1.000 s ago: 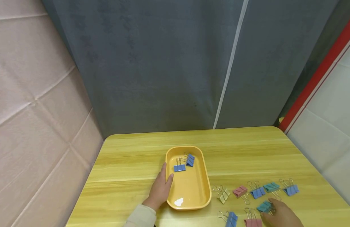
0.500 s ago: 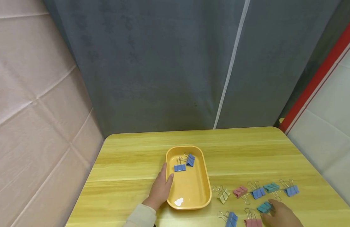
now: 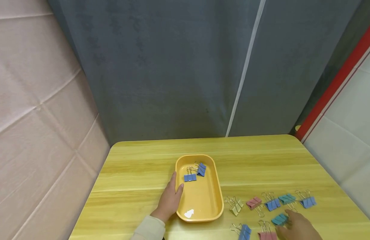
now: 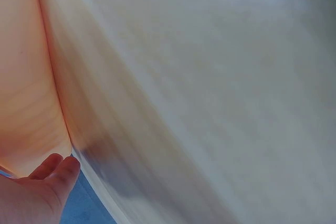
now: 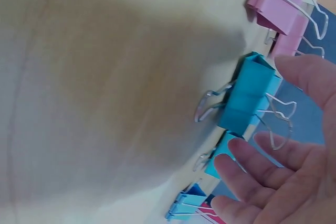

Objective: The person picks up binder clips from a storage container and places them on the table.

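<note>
My left hand point(image 3: 168, 201) holds the left rim of a yellow tray point(image 3: 217, 186), thumb over the edge and fingers along the outside. Two blue binder clips point(image 3: 190, 177) lie inside, toward the far end. On the table at right, my right hand point(image 3: 299, 226) is beside a teal binder clip point(image 3: 279, 219). In the right wrist view, thumb and fingers are spread around the silver handles of this teal binder clip point(image 5: 244, 100), with no clear grip on it. A pink binder clip point(image 3: 267, 235) lies just left of that hand.
Beyond the right hand lie a yellow clip point(image 3: 237, 207), a red-pink clip point(image 3: 254, 202), a second teal clip point(image 3: 287, 198) and blue clips point(image 3: 308, 201). Another blue clip point(image 3: 245, 232) is near the front. A grey curtain point(image 3: 172, 83) hangs behind the table.
The right hand's fingers have shifted slightly beside the teal binder clip, and a silver handle seen between them earlier no longer shows. The left hand and tray stay put.
</note>
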The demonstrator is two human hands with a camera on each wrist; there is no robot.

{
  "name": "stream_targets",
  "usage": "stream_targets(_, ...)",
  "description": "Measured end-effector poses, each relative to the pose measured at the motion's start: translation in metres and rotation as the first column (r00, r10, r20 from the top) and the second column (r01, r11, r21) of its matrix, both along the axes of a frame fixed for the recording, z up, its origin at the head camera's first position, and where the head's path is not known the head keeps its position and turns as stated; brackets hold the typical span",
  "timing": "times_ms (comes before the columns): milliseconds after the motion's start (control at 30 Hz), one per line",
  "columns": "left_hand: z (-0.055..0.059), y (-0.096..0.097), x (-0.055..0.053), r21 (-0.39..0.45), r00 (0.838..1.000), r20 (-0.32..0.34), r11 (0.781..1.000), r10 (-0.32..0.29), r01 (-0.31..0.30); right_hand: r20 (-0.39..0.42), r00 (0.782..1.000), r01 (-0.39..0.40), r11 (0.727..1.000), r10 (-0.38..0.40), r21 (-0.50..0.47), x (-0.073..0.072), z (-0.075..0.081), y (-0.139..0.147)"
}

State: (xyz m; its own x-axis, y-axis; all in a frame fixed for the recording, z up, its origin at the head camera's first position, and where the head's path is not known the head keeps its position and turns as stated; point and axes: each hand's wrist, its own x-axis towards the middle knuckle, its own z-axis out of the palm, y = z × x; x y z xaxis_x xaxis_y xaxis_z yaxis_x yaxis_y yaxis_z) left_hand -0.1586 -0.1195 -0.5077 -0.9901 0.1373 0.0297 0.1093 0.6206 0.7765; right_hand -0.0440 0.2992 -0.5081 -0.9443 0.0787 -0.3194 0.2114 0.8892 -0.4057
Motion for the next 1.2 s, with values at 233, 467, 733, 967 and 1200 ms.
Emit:
stream_targets(233,0.0,0.0,0.0,-0.007,1.0,0.008,1.0,0.005,-0.005,-0.067,0.997,-0.031,0.999,0.034,0.033,-0.003,0.007,0.001)
stream_targets(467,0.001,0.0,0.001,-0.016,1.0,-0.001,1.0,0.005,-0.005,-0.197,0.98,-0.015,0.993,0.038,0.115,-0.002,0.032,-0.014)
stream_targets(733,0.002,0.0,0.002,-0.024,1.0,0.0,1.0,0.004,-0.004,-0.332,0.941,-0.022,0.991,0.067,0.135,-0.01,0.054,-0.034)
stream_targets(967,0.001,0.0,0.001,-0.03,1.0,0.014,0.999,0.017,-0.017,-0.407,0.91,-0.024,0.988,0.085,0.153,-0.024,0.068,-0.055)
stream_targets(1200,0.002,0.001,0.001,-0.036,1.0,0.011,0.999,0.017,-0.016,-0.476,0.868,-0.099,0.988,0.144,0.118,-0.041,0.082,-0.078)
